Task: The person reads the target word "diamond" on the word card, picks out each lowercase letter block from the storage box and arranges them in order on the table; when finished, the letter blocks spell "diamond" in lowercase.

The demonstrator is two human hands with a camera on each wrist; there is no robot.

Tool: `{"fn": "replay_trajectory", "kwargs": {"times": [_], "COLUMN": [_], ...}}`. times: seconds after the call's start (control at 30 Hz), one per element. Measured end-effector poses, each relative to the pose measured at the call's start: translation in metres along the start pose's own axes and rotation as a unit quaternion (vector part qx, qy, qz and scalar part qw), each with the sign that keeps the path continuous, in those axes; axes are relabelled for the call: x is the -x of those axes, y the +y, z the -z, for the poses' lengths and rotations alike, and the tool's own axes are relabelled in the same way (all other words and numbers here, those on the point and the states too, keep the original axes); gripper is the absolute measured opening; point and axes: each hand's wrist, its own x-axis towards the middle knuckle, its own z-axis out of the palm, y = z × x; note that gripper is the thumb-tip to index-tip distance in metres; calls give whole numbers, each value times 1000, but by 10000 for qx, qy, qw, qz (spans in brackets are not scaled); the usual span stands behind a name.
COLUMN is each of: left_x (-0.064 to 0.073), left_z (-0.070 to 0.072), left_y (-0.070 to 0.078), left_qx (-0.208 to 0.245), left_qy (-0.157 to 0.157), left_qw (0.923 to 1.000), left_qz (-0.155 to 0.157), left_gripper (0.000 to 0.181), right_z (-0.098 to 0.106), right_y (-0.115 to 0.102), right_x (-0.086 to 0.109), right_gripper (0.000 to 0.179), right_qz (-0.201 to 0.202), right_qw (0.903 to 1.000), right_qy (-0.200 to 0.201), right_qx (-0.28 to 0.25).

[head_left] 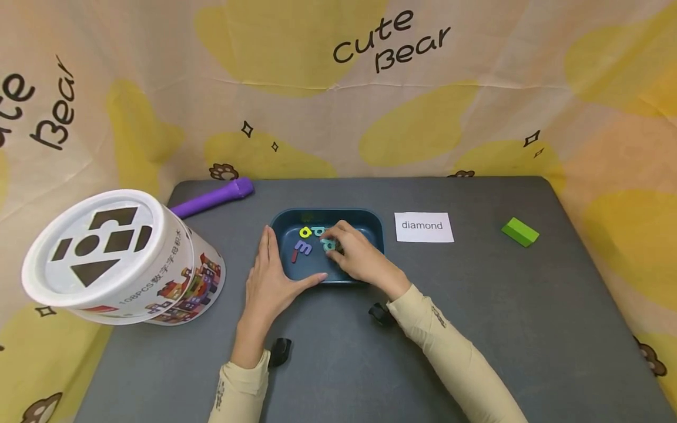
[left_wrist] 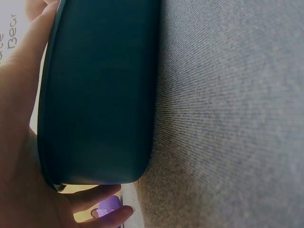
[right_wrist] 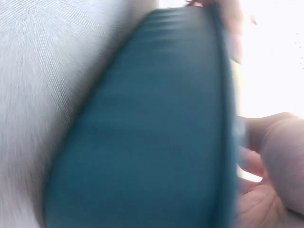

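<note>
Right grip (head_left: 361, 254) pinching teal letter (head_left: 327, 245) in tray (head_left: 312, 267), left grip (head_left: 271, 283) spread at left edge, gap before white card (head_left: 424, 232)

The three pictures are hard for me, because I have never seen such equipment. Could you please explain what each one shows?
There is no robot: these are a person's bare hands. The head picture comes from a camera on the person's head, looking down at the table. The other two come from cameras on the wrists; both mostly show the tray's outside, and the right one is blurred.

The left hand rests against the tray, fingers straight. The right hand reaches inside, fingers at a teal letter; I cannot tell whether it is gripped. A purple m and other letters lie nearby.

Left is a white tub, with a purple stick behind; right are a "diamond" card and a green block.
</note>
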Motion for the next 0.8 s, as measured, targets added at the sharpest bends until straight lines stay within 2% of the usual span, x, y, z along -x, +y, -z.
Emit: {"fn": "replay_trajectory", "kwargs": {"times": [0.13,0.27,0.37,0.47,0.57,0.67,0.8], "left_x": [0,0,0,0,1,1,1], "left_z": [-1,0,-1,0,0,0,0], "left_y": [0,0,0,0,0,-1,0], "left_qx": [5,26,46,47,17,-17,-19], "left_qy": [-40,-62,-73,-58,-17,20,-2], "left_qw": [10000,10000,9999,10000,10000,10000,10000], "left_qz": [37,61,64,50,34,7,-10], "left_gripper": [154,154,154,154,154,154,154], "right_z": [24,47,58,64,63,58,51], "right_y": [5,18,35,56,78,96,107], "right_x": [16,34,48,59,67,75,83], "right_gripper": [19,18,20,18,15,14,13], "right_qz": [87,19,-197,-606,-1159,-1657,-1921], "right_qw": [9968,9872,9782,9699,9656,9663,9699], "right_qy": [677,1410,1897,2171,2082,1677,1124], "right_qx": [-421,-740,-817,-927,-1038,-1030,-992]}}
